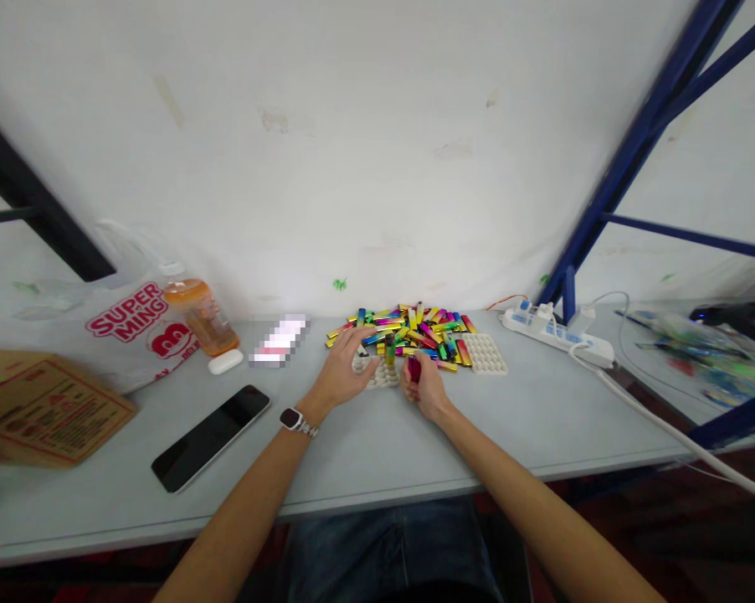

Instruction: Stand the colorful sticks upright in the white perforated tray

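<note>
Small shiny rainbow-coloured sticks, shaped like lighters, lie in a loose pile (408, 322) against the wall. In front of it is a pale dimpled tray (382, 377), partly covered by my left hand. One green and gold stick (390, 350) stands upright at this tray. My left hand (343, 368) hovers over the tray's left side, fingers stretched out and apart, palm down; its fingertips are near the pile. Just right of the tray, my right hand (426, 387) is closed around a red-purple shiny stick (414, 368). A second dimpled tray (485, 353) lies right of the pile.
On the left are a black phone (211, 437), a white earbud case (225, 362), a bottle of orange drink (202, 318), a plastic bag (132, 335) and a cardboard box (57, 410). A blurred-out bright screen (280, 342) lies behind. A power strip (559, 337) with cables sits right, beside a blue frame (629, 159).
</note>
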Demonstrator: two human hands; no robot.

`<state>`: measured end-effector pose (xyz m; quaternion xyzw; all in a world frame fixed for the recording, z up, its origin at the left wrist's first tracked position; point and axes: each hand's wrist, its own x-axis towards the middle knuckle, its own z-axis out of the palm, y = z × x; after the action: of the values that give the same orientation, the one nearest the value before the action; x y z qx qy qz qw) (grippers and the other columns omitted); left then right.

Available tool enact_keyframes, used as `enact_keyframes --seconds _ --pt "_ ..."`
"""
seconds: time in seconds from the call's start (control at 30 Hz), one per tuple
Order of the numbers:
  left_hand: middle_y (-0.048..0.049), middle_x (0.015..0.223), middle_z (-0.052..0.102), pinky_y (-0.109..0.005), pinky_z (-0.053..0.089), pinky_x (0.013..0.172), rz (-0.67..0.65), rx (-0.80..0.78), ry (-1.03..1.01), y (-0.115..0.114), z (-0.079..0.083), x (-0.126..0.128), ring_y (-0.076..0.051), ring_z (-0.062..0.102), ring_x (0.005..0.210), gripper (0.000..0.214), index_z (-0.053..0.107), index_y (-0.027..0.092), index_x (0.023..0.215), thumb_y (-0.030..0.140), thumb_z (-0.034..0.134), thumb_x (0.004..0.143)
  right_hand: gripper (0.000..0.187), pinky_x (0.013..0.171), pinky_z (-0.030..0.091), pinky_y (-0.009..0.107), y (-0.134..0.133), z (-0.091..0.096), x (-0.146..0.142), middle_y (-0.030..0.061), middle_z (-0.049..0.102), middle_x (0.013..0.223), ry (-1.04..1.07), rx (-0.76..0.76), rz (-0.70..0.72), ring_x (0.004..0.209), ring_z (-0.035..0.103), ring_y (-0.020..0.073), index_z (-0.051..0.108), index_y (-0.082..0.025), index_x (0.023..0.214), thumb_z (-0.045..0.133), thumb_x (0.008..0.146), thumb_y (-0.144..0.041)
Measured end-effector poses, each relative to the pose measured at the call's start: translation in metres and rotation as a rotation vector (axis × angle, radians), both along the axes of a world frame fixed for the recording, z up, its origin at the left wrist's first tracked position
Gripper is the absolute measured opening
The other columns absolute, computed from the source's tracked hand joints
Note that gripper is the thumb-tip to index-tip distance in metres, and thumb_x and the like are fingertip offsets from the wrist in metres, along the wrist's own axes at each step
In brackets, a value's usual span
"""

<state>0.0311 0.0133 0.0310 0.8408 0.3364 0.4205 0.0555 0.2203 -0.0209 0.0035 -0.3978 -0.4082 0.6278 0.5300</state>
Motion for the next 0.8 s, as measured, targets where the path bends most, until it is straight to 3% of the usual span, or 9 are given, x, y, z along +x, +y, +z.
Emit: enact_keyframes --seconds 0.33,0.5,0.6,0.7,0.8 --pt "-0.0125 0.129 0.061 -0.051 0.04 0.112 0.004 0.059 -0.018 -0.003 0.003 0.0 -0.029 0.052 0.127 0.04 0.053 0.019 0.132 0.03 0.06 0.093 0.059 0.038 0.014 0.023 -0.002 0.005 0.001 -0.007 0.031 0.041 0.133 0.012 0.085 0.035 0.024 0.0067 0.051 -0.02 0.055 0.054 0.078 -0.075" --pt "-0.0081 0.103 0.066 -0.045 0.047 0.1 0.002 0.118 -0.101 -0.007 0.009 0.002 -0.025 0.058 0.105 0.013 0.062 0.019 0.106 0.026 0.059 0.094 0.057 0.038 0.02 0.023 -0.002 0.003 -0.002 -0.0062 0.04 0.049 0.073 0.068 0.036 0.041 0.031 0.008 0.064 -0.018 0.073 0.062 0.077 -0.074" --pt "-0.0063 0.094 0.066 -0.044 0.048 0.096 -0.016 0.13 -0.147 -0.01 0.013 0.004 -0.023 0.059 0.097 0.006 0.062 0.02 0.096 0.024 0.058 0.094 0.05 0.039 0.03 0.024 -0.003 0.002 -0.003 -0.0045 0.049 0.056 -0.03 0.148 -0.022 0.046 0.039 0.0106 0.061 -0.02 0.077 0.069 0.077 -0.07" --pt "-0.006 0.091 0.067 -0.044 0.049 0.095 -0.035 0.115 -0.17 -0.01 0.013 0.004 -0.023 0.06 0.095 0.004 0.062 0.02 0.093 0.022 0.059 0.094 0.045 0.051 0.044 0.027 -0.004 0.003 0.0 -0.0027 0.056 0.064 -0.108 0.252 -0.063 0.056 0.05 0.0138 0.06 -0.022 0.078 0.072 0.077 -0.065" --pt "-0.0054 0.091 0.067 -0.044 0.048 0.097 -0.036 0.091 -0.177 -0.008 0.01 0.004 -0.022 0.06 0.095 0.004 0.062 0.02 0.091 0.023 0.06 0.094 0.038 0.071 0.049 0.032 0.001 0.002 0.006 0.0007 0.061 0.076 -0.227 0.373 -0.158 0.072 0.056 0.017 0.067 -0.021 0.079 0.073 0.079 -0.059"
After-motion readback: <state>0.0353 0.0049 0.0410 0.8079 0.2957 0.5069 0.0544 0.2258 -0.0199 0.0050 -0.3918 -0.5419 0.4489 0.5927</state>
